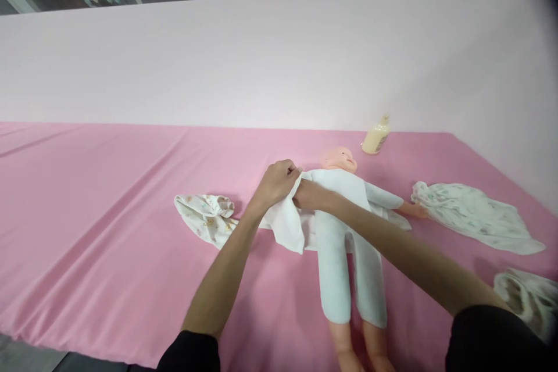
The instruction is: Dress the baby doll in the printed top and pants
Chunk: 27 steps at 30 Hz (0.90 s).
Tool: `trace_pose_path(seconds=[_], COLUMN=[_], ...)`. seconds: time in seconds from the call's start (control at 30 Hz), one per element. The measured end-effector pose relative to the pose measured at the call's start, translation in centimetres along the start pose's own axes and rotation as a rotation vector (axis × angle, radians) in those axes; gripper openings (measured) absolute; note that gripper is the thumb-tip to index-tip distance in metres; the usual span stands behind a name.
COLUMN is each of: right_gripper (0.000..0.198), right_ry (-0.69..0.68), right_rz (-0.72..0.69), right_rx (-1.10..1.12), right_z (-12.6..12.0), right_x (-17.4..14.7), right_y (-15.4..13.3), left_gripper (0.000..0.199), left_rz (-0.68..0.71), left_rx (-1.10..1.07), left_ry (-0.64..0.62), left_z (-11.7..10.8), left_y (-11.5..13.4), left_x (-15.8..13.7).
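A baby doll (340,158) with a pale cloth body lies on its back, its bare lower legs toward me. Draped over its chest and spread to its left is a white baby shirt (285,226). My left hand (276,183) is closed on the shirt's raised edge, beside the doll's shoulder. My right hand (308,195) reaches across the doll's body to the same fold, with its fingers curled against the cloth and partly hidden by it. The doll's arm on the left side is mostly covered by the shirt; its other arm (412,208) stretches out to the right.
A patterned white cloth (204,215) lies bunched to the left. On the right are a crumpled printed cloth (475,215) and a rolled cloth (527,296). A pump bottle (375,136) stands by the white wall (261,64). Pink sheeting (108,215) covers the table.
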State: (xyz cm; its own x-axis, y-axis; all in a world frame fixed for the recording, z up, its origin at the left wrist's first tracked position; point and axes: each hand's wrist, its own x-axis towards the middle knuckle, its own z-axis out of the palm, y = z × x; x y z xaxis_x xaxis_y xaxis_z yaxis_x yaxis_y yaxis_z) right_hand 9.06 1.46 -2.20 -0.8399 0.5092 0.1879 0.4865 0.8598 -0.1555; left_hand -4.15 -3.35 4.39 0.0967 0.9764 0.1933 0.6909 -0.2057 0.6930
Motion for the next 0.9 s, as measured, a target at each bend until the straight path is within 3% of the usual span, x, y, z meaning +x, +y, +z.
trace_pose_path(seconds=[0.07, 0.13, 0.23, 0.3, 0.4, 0.47, 0.57, 0.7, 0.83, 0.9], right_gripper=[0.013, 0.027, 0.031, 0.028, 0.027, 0.029, 0.036, 0.046, 0.049, 0.050], right_ry=[0.001, 0.115, 0.149, 0.203, 0.403, 0.502, 0.511, 0.388, 0.339, 0.392], right_rz=[-0.013, 0.152, 0.344, 0.375, 0.479, 0.666, 0.930, 1.119, 1.109, 1.116], right_rx=[0.008, -0.008, -0.065, -0.054, -0.001, 0.015, 0.070, 0.397, 0.982, 0.982], right_z=[-1.1, -2.0, -2.6, -2.7, -2.7, -2.6, -2.7, -2.8, -2.1, -1.6], right_x=[-2.0, -3.6, -5.1, -6.0, -8.4, -11.1, -15.4, -18.2, -17.8, -17.3], right_y=[1.3, 3.1, 4.8, 4.7, 3.1, 2.1, 2.0, 3.5, 4.4, 4.4], left_gripper=[0.029, 0.029, 0.034, 0.049, 0.065, 0.065, 0.047, 0.030, 0.021, 0.016], left_rz=[-0.016, -0.032, -0.106, -0.165, -0.202, -0.193, -0.176, -0.152, -0.082, -0.033], left_rx=[0.018, 0.054, 0.144, 0.228, 0.337, 0.367, 0.332, 0.207, -0.052, -0.165], left_ry=[-0.031, -0.106, -0.191, -0.210, -0.277, -0.316, -0.268, -0.240, -0.183, -0.077], left_z=[-0.6, -0.7, -0.3, 0.4, 1.8, 2.9, 4.4, 6.0, 6.7, 6.9], left_y=[-0.5, -1.0, -1.6, -1.7, -1.4, -1.3, -1.9, -2.7, -1.7, -0.7], left_x=[0.1, 0.1, 0.5, 0.8, 1.5, 2.0, 2.9, 4.1, 4.9, 5.1])
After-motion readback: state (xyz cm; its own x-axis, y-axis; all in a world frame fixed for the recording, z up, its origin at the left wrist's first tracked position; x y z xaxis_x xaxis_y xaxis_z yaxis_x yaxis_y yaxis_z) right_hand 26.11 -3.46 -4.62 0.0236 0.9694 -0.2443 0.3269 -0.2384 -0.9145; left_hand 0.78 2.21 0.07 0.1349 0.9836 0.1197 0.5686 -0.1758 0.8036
